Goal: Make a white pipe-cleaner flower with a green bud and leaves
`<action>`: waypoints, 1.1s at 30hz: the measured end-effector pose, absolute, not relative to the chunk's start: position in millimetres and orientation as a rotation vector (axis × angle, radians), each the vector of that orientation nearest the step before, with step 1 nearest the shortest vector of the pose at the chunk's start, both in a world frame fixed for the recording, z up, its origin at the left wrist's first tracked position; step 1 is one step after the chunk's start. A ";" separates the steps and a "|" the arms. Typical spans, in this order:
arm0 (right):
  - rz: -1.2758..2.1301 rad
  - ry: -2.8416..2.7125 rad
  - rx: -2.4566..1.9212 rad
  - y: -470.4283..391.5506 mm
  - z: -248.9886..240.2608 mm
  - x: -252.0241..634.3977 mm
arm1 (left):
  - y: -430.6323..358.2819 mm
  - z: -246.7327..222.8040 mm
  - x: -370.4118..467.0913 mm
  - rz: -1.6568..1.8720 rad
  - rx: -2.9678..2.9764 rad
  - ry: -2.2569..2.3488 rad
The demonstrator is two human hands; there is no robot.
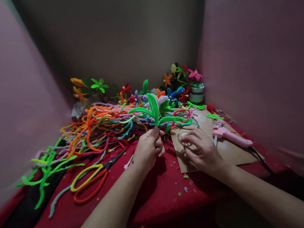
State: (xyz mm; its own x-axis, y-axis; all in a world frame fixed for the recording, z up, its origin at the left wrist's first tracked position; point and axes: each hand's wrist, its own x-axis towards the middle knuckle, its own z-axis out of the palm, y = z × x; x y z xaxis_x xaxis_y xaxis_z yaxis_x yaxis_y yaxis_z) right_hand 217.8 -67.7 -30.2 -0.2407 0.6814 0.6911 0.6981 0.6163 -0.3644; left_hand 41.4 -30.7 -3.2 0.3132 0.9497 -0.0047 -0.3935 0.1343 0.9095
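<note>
My left hand is closed around the stem of a pipe-cleaner flower, held upright above the table's front half. Long bright green leaves spread from it, with pale lilac petals behind them. My right hand is over the cardboard sheet, its fingers curled together. Beside its fingertips sits a small, round, clear thing, partly covered by the fingers. Tiny white spots show at the fingertips; I cannot tell what they are. A pink hot glue gun lies on the cardboard, right of that hand.
A heap of colourful pipe cleaners spreads across the middle and left. Scissors with yellow and red handles lie left of my left hand. Finished flowers line the back, near a pale striped pot. Red cloth covers the table; pink sheets hang at both sides.
</note>
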 end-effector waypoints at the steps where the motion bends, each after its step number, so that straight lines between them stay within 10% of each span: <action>1: -0.037 -1.965 -1.186 -66.0 -32.5 219.4 | -30.9 -2.7 40.8 1.108 0.994 0.695; 9: -0.056 -1.950 -1.413 -61.9 -30.9 222.0 | -35.3 1.1 39.6 1.120 1.074 0.515; 19: 1.264 -1.444 -0.725 -45.6 13.0 164.1 | -41.0 -0.9 37.7 1.042 1.262 0.528; 33: 0.792 -1.579 -0.801 -25.7 -0.7 156.6 | -29.3 -5.4 34.3 1.276 1.421 0.811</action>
State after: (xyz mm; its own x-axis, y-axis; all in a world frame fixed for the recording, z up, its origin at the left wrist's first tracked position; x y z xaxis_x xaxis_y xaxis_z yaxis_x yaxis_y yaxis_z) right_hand 156.6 -25.7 -0.7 -0.1286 0.8382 0.5300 0.0764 0.5412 -0.8374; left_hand 34.3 -29.3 -5.4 0.2127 0.9355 0.2822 -0.1413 -0.2563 0.9562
